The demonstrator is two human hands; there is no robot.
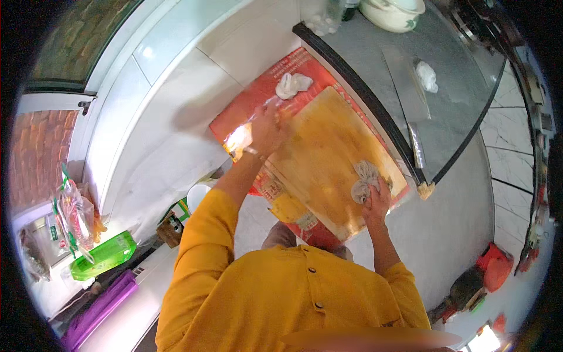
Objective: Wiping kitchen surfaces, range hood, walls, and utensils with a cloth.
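My right hand (pixel 378 200) grips a bunched grey cloth (pixel 365 181) against the right part of a rectangular wooden board (pixel 323 145). This board lies on a red printed surface (pixel 246 103), whose margins show around it. Blurred, my left hand (pixel 269 130) is at the board's left edge, over the red surface. Its fingers are too smeared to tell whether they hold anything. Just beyond them rests a crumpled white cloth or tissue (pixel 294 85). Near my body, a yellow torn-looking patch (pixel 288 207) shows on the red surface beside the board.
To the right, a dark-edged grey countertop (pixel 365 53) carries a cleaver (pixel 411 101), a crumpled white wad (pixel 426 77) and a ceramic pot (pixel 393 15). A tiled wall (pixel 176 105) borders the left. Packages, including a green one (pixel 104 256), lie at lower left.
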